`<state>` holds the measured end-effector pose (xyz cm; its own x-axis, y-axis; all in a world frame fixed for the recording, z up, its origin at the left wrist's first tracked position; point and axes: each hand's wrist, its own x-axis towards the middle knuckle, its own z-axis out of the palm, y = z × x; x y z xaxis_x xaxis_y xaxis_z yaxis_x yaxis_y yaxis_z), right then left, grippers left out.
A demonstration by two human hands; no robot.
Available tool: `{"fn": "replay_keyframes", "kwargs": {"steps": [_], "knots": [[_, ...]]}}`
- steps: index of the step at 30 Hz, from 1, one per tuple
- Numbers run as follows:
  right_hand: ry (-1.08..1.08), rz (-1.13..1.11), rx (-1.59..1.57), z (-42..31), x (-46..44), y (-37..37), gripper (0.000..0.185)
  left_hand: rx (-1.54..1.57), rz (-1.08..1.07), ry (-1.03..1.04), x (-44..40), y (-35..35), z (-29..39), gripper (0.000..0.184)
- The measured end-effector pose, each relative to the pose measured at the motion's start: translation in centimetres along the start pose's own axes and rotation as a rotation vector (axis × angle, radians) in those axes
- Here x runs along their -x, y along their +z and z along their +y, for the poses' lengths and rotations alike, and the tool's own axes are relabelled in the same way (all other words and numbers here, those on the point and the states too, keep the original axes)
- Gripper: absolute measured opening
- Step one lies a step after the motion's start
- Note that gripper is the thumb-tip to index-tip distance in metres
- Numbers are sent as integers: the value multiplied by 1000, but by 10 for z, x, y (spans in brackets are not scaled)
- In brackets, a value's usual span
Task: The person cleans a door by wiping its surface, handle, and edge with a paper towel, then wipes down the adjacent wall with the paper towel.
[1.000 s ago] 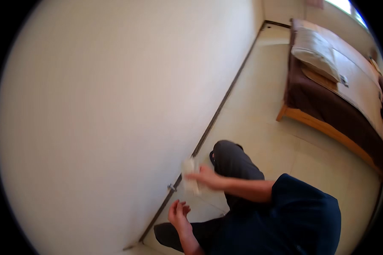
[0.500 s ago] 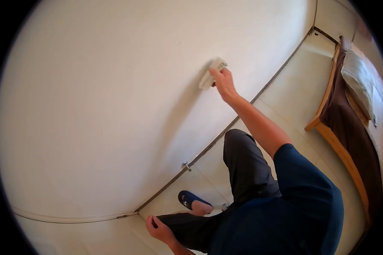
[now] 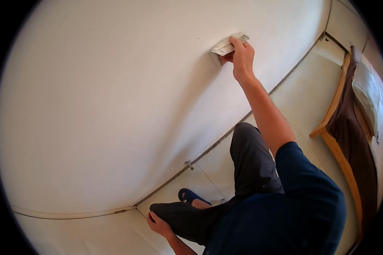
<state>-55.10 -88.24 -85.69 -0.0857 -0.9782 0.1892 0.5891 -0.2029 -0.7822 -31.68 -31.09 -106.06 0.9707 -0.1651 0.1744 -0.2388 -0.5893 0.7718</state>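
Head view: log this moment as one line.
Right hand: holding folded white item at wall | Left hand: at left knee | Slipper: on foot

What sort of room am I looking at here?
Most likely a bedroom in someone's home: there is a low bed with a wooden frame, a pale pillow lying on it, and the person wears a dark slipper indoors.

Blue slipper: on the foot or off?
On. The foot runs into the slipper, and skin shows at its open toe.
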Motion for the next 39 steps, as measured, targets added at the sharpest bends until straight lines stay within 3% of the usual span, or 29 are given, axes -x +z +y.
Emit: {"fn": "replay_keyframes", "kwargs": {"steps": [3,4,7,12,15,17,19,21,24,29,32,35,39], "knots": [[-159,-103,164,12,16,17,24,16,11,0,-6,9,-7,42],[-309,-137,624,48,14,13,24,14,10,-10,-7,9,-5,41],[-846,-493,949,24,84,42,20,11,0,-5,-11,13,-5,39],[-1254,-162,776,21,29,26,19,-6,6,6,-15,14,-20,38],[-1189,-53,736,18,15,32,17,16,-40,16,-13,9,-13,38],[-1280,-226,764,23,39,45,23,46,-3,-12,-14,12,-11,37],[-1485,-536,797,34,67,54,26,39,-12,-13,-15,13,-9,37],[-1556,-529,776,37,67,59,23,39,-10,-25,-16,13,-5,36],[-1493,-359,725,27,46,71,26,12,1,-21,-13,8,-9,35],[-1468,-564,613,25,64,99,28,83,15,-59,-15,2,-15,33],[-1527,-600,762,27,76,115,40,84,5,-57,-13,-5,-19,33],[-1636,-467,803,24,75,134,63,105,38,-72,-10,-9,-22,32],[-1622,-433,964,-13,53,152,63,153,50,-97,-8,-12,-27,33]]}}
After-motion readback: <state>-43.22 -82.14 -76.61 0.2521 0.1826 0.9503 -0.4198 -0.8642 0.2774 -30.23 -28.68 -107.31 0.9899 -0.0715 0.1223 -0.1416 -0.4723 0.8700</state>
